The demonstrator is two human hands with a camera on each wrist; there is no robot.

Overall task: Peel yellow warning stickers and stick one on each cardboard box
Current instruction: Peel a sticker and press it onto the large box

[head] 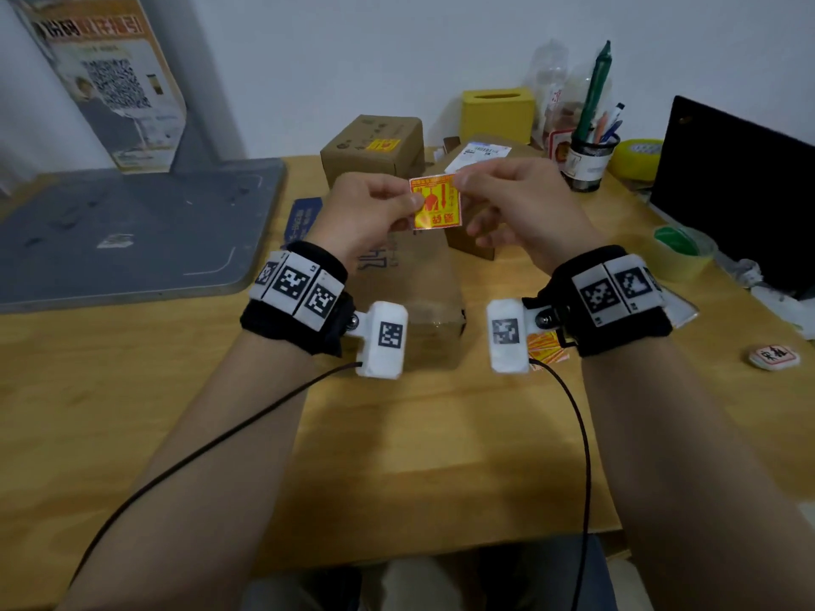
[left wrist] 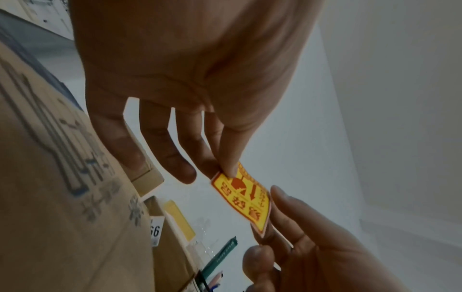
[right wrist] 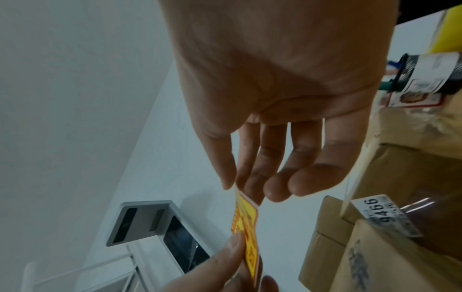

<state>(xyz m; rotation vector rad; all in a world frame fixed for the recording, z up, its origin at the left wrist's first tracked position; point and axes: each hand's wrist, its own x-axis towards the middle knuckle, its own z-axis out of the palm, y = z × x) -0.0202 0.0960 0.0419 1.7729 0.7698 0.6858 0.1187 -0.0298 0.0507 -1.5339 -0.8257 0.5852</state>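
A yellow warning sticker (head: 435, 204) with red print is held in the air above the boxes. My left hand (head: 375, 209) pinches its left edge between thumb and fingers. My right hand (head: 511, 200) pinches its top right corner. The left wrist view shows the sticker (left wrist: 246, 199) face on; the right wrist view shows the sticker (right wrist: 246, 233) edge on. A long cardboard box (head: 410, 284) lies under my hands. A box at the back (head: 370, 147) carries a yellow sticker (head: 383, 145). A third box (head: 480, 156) with a white label lies behind my right hand. More stickers (head: 547, 348) lie by my right wrist.
A grey metal stand base (head: 132, 222) fills the table's left side. At the back right stand a yellow tissue box (head: 496, 112), a mesh pen cup (head: 588, 158) and a yellow tape roll (head: 637, 156). A green tape roll (head: 681, 253) and a black monitor (head: 741, 191) are at the right.
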